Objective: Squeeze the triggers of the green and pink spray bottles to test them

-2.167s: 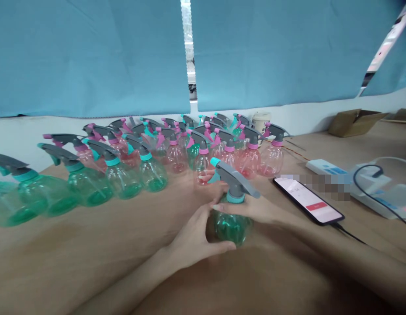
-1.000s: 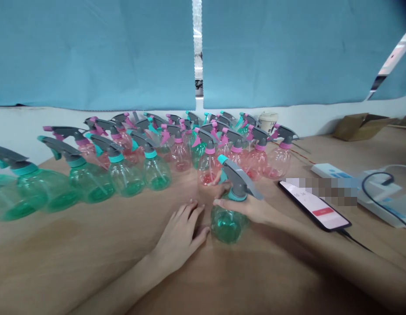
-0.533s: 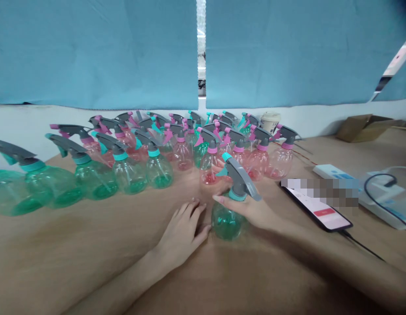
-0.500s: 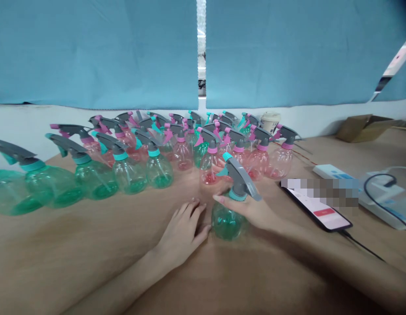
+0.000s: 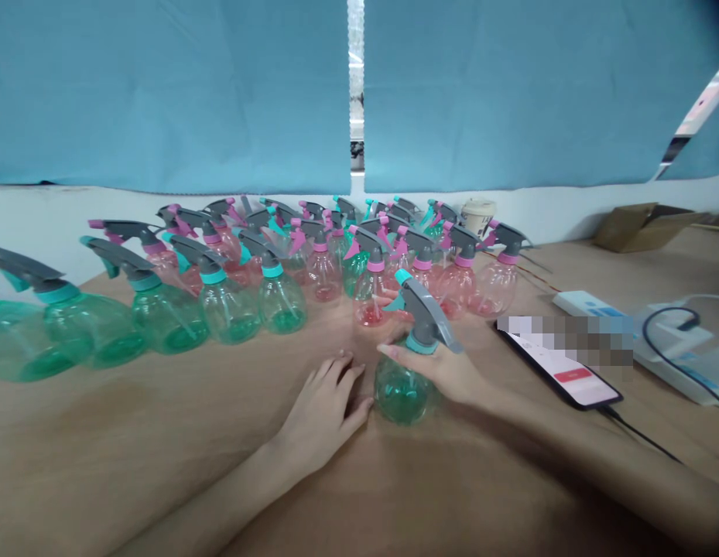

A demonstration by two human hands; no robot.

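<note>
Right hand around green spray bottle, left hand near, seemingly resting on table

Rounded translucent green spray bottle, grey sprayer head fitted on top, turquoise nozzle, trigger and collar, standing roughly upright on the table, well in from its far edge

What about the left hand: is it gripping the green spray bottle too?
No, the left hand lies on the table beside the green spray bottle, and only the right hand holds it.
</note>
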